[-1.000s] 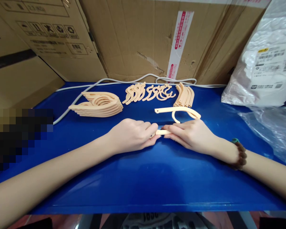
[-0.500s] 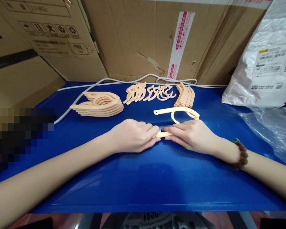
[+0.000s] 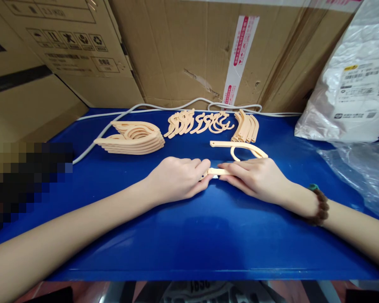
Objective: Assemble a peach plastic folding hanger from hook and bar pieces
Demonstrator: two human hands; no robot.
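A slim, pale peach plastic strip (image 3: 221, 171) bridges the gap between the fingertips of both hands. The left hand (image 3: 178, 179) has thumb and fingers pinched together at the strip's near end; whether a second part sits there is hidden. The right hand (image 3: 255, 179) is closed over the strip's other portion. For good control, both pinches would best sit close to that end, pressing evenly with the strip level, since thin plastic could twist or slip. Just beyond the right fingers lies a curved peach plastic arm (image 3: 229, 144). Farther beyond are S-shaped peach plastic hooks (image 3: 179, 123) and a bundle of bent peach plastic bars (image 3: 244, 126); beyond the left hand, nested peach plastic frames (image 3: 135, 148) on a glossy blue tabletop (image 3: 177, 240).
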